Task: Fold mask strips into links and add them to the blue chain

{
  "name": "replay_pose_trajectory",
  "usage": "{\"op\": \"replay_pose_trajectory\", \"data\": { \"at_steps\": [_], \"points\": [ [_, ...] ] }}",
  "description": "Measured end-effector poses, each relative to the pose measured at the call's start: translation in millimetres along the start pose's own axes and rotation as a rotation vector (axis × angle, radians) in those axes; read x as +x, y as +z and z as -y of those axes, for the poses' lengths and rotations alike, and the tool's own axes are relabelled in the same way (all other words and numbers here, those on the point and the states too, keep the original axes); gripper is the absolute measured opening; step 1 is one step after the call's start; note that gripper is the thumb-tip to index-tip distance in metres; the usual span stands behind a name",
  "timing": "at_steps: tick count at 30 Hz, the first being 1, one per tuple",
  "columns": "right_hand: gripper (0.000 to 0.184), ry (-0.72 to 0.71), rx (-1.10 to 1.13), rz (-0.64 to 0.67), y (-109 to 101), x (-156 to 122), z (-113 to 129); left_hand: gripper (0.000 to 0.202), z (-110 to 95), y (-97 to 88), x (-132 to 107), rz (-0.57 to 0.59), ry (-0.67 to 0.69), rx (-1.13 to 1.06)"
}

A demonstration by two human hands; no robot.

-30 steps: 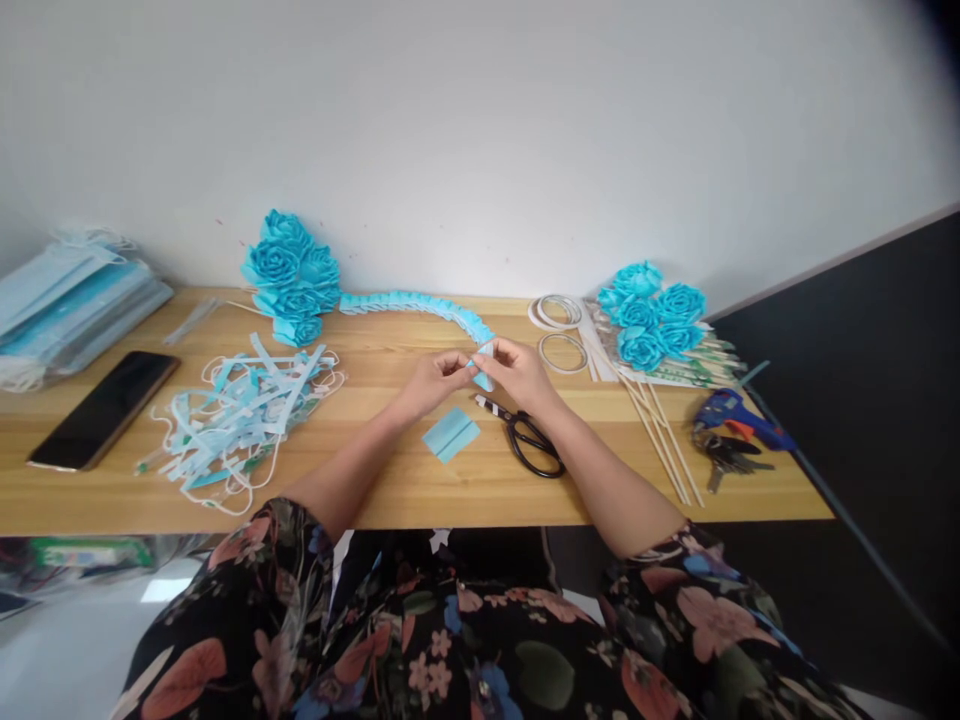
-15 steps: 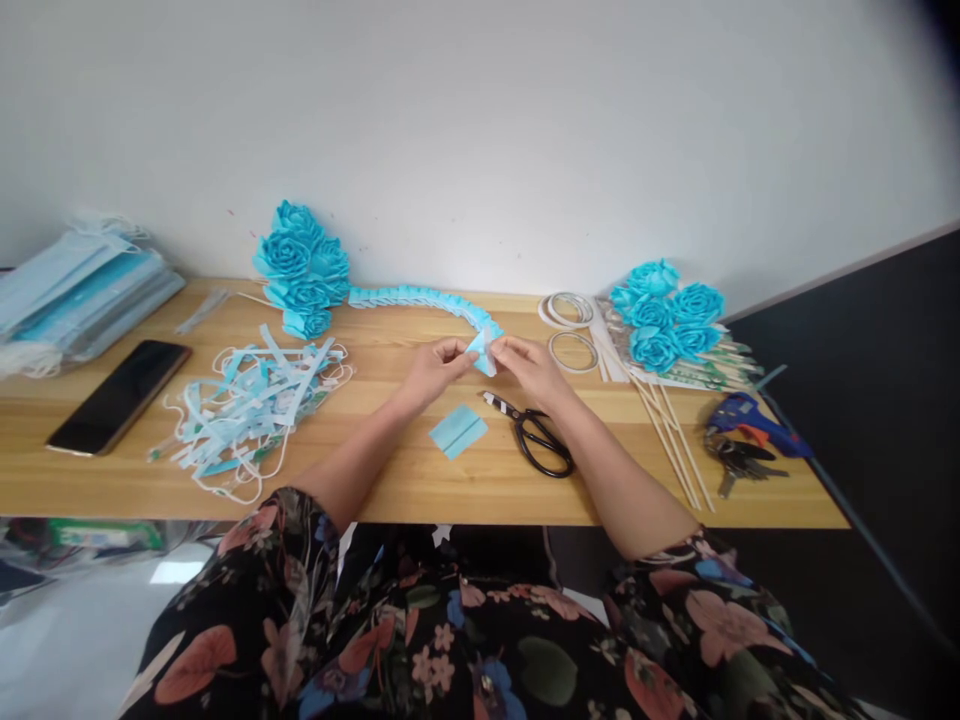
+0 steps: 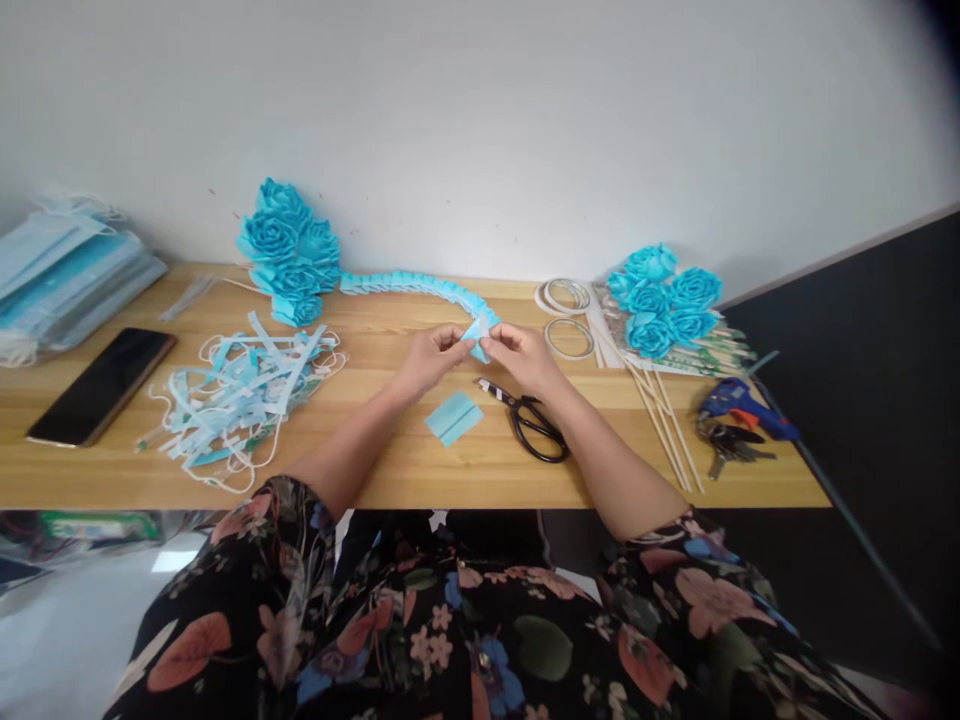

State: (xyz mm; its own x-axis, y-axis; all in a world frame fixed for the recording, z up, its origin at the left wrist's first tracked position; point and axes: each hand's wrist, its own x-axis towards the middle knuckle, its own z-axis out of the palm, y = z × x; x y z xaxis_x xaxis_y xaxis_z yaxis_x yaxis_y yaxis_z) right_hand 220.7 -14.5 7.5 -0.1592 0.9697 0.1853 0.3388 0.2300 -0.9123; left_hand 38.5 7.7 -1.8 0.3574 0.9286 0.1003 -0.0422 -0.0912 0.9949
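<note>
Between my two hands is a small folded piece of light blue mask fabric. My left hand pinches its left side, and my right hand pinches its right side. Just behind the fingers ends a long curved row of folded blue pieces. A flat blue square with a crease lies on the table in front of my hands. Close by my right wrist rest black-handled scissors, their blades pointing up and left.
Blue fabric roses stand at the left and right. Cut mask strips, a phone and stacked masks lie left. Tape rolls, wooden sticks, a glue gun and keys lie right.
The whole view has shifted slightly, so things sit a little higher and further left. My fingers have moved a little on the folded blue piece, which both hands still hold.
</note>
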Motion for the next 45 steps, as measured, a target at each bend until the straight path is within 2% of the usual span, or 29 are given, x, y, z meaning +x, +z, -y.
{"op": "replay_pose_trajectory", "data": {
  "at_steps": [6,12,14,16,19,22,25,27,31,36,45],
  "points": [
    [0.024,0.057,0.107,-0.107,-12.2,6.8,5.1,0.030,-2.6,-0.4,0.7,-0.047,0.022,-0.024],
    [0.020,-0.052,-0.201,0.029,-23.1,-1.5,29.6,0.028,-2.7,0.3,0.4,-0.058,0.017,-0.046],
    [0.020,-0.050,-0.249,0.011,-25.1,-8.8,27.9,0.028,-4.1,0.3,-0.5,-0.064,0.007,-0.070],
    [0.022,-0.068,-0.284,-0.061,-25.9,-15.9,20.8,0.029,-5.7,0.2,-1.6,-0.048,-0.012,-0.106],
    [0.034,-0.241,-0.403,-0.152,-24.9,-23.1,9.2,0.033,-6.9,0.2,-3.0,0.000,-0.043,-0.170],
    [0.042,-0.453,-0.538,-0.164,-22.4,-24.6,6.1,0.035,-6.4,0.4,-3.2,0.044,-0.072,-0.229],
    [0.040,-0.580,-0.605,-0.151,-19.4,-20.9,9.8,0.035,-6.3,0.3,-2.9,0.069,-0.089,-0.262],
    [0.035,-0.611,-0.591,-0.134,-17.4,-16.3,12.4,0.035,-7.0,0.0,-2.8,0.075,-0.085,-0.276],
    [0.020,-0.566,-0.512,-0.070,-14.8,-6.3,14.1,0.035,-9.5,-0.4,-2.6,0.074,-0.066,-0.273],
    [0.009,-0.460,-0.394,-0.052,-14.7,0.9,11.1,0.033,-11.3,0.2,-2.1,0.004,-0.051,-0.229],
    [0.026,-0.097,-0.007,-0.015,-4.1,7.1,2.2,0.031,-10.4,2.0,-1.3,-0.082,0.003,-0.146]
  ]
}}
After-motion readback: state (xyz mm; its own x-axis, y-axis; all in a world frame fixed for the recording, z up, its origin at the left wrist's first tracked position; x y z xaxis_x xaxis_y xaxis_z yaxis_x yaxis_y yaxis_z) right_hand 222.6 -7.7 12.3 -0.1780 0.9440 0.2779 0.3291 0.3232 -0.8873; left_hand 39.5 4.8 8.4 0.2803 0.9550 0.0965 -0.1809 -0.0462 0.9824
